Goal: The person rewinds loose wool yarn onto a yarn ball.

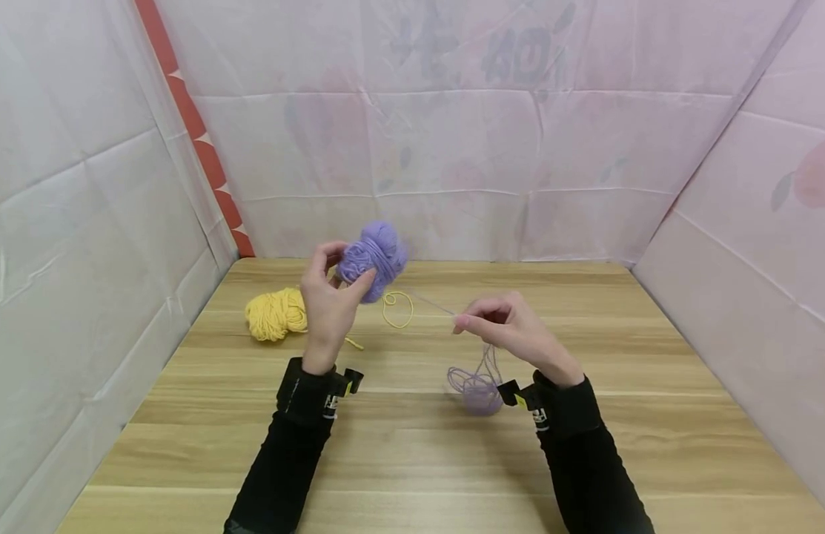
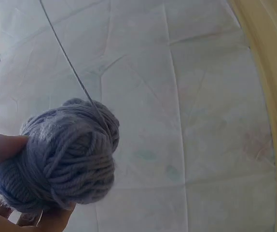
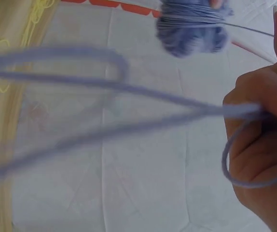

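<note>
While one purple ball is held, one yellow skein lies nearby.

Yarn ball: lilac. Loose strand loops: same lilac. Second skein: yellow, with a yellow tail loop. Table: light wood grain. Sleeves: black. Backdrop: pale pink with faded prints. Corner strip: red, white triangles.
</note>
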`<state>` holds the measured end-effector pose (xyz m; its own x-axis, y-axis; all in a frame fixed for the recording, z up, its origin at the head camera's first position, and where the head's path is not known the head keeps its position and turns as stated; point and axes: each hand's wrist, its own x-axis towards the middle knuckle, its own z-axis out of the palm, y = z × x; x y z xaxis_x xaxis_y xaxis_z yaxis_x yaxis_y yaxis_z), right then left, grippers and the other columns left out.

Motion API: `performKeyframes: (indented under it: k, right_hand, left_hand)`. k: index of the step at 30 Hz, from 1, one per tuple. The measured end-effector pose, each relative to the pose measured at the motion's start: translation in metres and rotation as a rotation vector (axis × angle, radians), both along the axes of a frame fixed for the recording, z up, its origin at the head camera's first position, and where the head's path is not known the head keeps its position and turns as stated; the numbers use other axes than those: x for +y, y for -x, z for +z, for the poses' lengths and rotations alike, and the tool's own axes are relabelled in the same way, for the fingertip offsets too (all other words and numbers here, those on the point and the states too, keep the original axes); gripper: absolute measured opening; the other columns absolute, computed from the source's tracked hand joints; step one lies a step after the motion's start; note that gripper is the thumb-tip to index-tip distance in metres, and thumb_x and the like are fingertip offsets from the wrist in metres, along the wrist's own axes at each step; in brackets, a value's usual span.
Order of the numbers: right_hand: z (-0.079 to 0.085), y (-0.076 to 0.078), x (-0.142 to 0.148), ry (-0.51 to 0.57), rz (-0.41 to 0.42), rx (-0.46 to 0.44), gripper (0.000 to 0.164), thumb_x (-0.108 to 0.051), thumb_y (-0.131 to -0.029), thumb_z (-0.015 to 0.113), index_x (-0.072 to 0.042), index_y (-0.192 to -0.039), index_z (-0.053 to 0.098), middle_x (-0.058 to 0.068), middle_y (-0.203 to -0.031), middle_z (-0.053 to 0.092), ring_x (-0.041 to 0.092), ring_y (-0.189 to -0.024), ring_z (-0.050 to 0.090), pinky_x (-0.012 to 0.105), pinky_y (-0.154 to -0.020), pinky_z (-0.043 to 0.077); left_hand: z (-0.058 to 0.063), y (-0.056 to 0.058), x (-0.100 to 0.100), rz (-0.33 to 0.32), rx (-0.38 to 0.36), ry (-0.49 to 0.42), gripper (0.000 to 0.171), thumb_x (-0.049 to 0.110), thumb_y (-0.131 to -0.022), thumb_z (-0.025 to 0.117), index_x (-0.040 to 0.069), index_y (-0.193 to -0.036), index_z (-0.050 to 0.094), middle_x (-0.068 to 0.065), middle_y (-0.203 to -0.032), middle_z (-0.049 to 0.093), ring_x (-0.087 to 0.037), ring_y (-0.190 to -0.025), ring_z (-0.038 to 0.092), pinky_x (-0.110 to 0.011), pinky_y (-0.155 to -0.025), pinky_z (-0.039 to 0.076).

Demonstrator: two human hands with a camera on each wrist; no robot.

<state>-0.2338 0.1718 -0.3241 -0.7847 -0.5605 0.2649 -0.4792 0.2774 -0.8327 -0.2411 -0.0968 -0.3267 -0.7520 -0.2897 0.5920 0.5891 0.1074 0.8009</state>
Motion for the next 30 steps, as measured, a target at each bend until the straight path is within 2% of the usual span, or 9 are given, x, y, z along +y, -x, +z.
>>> performKeyframes:
  k: [3,6,8,10,15,22,26,30]
  right_hand:
    - [0.005,-0.006,0.005,0.030,0.009,0.001,0.013,-0.018,-0.094,0.063,-0.009,-0.092,0.073,-0.002,-0.062,0.042,0.014,-0.051,0.031,0.029,-0.046,0.029]
    - [0.009,-0.012,0.009,0.097,0.018,0.006,0.012,-0.013,-0.094,0.062,-0.006,-0.092,0.072,-0.003,-0.062,0.042,0.015,-0.052,0.032,0.031,-0.046,0.028]
    - [0.011,-0.015,0.011,0.156,0.026,0.006,0.012,-0.008,-0.094,0.060,-0.004,-0.093,0.071,-0.003,-0.063,0.043,0.016,-0.053,0.032,0.031,-0.046,0.027]
    - [0.013,-0.017,0.013,0.220,0.030,0.016,0.013,-0.004,-0.094,0.058,-0.003,-0.092,0.071,-0.003,-0.062,0.041,0.016,-0.053,0.031,0.031,-0.046,0.025]
    - [0.017,-0.019,0.017,0.342,-0.008,0.077,0.012,0.001,-0.093,0.056,0.000,-0.091,0.069,-0.002,-0.062,0.041,0.014,-0.055,0.032,0.030,-0.050,0.026]
    - [0.016,-0.015,0.017,0.460,-0.127,0.124,0.011,0.001,-0.093,0.057,0.004,-0.093,0.068,0.000,-0.062,0.041,0.014,-0.058,0.034,0.027,-0.054,0.026]
    - [0.014,-0.009,0.017,0.476,-0.160,0.127,0.012,-0.003,-0.094,0.058,0.003,-0.094,0.069,-0.001,-0.061,0.039,0.014,-0.057,0.034,0.027,-0.054,0.026]
    - [0.010,-0.002,0.016,0.481,-0.176,0.125,0.012,-0.005,-0.094,0.060,0.002,-0.095,0.069,-0.002,-0.060,0.039,0.014,-0.055,0.032,0.028,-0.051,0.025]
  left_hand:
    - [-0.003,0.002,0.001,0.065,0.028,0.151,0.042,-0.008,-0.073,0.074,-0.006,-0.112,0.057,-0.017,-0.107,0.057,-0.021,-0.099,0.057,-0.035,-0.084,0.057]
    - [-0.006,0.004,0.003,0.102,0.066,0.310,0.040,-0.008,-0.071,0.074,-0.005,-0.108,0.060,-0.019,-0.104,0.059,-0.027,-0.095,0.058,-0.039,-0.081,0.056]
    - [-0.008,0.004,0.005,0.101,0.089,0.411,0.039,-0.008,-0.070,0.074,-0.004,-0.107,0.061,-0.019,-0.103,0.061,-0.029,-0.094,0.059,-0.041,-0.082,0.055]
    - [-0.009,0.005,0.006,0.071,0.097,0.487,0.039,-0.009,-0.070,0.074,-0.003,-0.106,0.062,-0.019,-0.104,0.062,-0.030,-0.095,0.061,-0.041,-0.085,0.053]
    - [-0.010,0.003,0.011,-0.090,0.068,0.652,0.044,-0.011,-0.068,0.074,-0.001,-0.109,0.063,-0.017,-0.111,0.064,-0.031,-0.104,0.062,-0.043,-0.095,0.052]
    - [-0.011,-0.003,0.019,-0.389,0.026,0.863,0.046,-0.008,-0.070,0.077,0.003,-0.112,0.062,-0.012,-0.115,0.065,-0.025,-0.108,0.063,-0.035,-0.096,0.053]
    - [-0.010,-0.006,0.025,-0.548,0.025,0.935,0.044,-0.003,-0.072,0.077,0.007,-0.111,0.062,-0.008,-0.113,0.067,-0.020,-0.104,0.063,-0.027,-0.091,0.053]
    - [-0.008,-0.009,0.028,-0.696,0.033,0.939,0.043,-0.002,-0.073,0.076,0.009,-0.111,0.061,-0.005,-0.111,0.066,-0.015,-0.101,0.061,-0.023,-0.087,0.053]
